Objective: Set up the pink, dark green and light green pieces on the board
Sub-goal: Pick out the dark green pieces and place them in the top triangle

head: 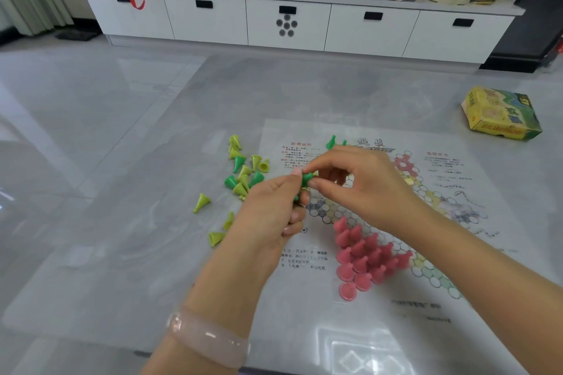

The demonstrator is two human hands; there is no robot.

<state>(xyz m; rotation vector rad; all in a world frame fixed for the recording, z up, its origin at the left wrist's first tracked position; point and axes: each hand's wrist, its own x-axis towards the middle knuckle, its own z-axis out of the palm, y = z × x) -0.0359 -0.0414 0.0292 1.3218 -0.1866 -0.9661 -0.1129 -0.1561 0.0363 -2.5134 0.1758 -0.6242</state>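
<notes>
**Both hands meet on a dark green piece above the board**

Nearest the camera, a pale pink bangle point(210, 341) circles the wrist of the left hand point(268, 213), which rises over the left edge of the board point(380, 313). Its fingers are curled, pinching a dark green piece point(306, 179) at the tips (more green shows lower in the same fist, though how many pieces it holds cannot be told). The right hand point(359, 186) reaches in from the board's right side, and its thumb and forefinger pinch the same dark green piece, so the piece sits between the two hands, above the board's left part.

On the board itself, nearer the camera than the hands, the pink pieces point(365, 256) stand packed together in a triangle. Just off the board's left edge, on the table point(122, 192), the light green pieces point(243, 173) lie scattered, most tipped on their sides, with a few dark green ones among them. One more dark green pawn point(331, 142) stands at the board's far side, just beyond the right hand. Well off to the board's far right lies a yellow box point(499, 114).
</notes>
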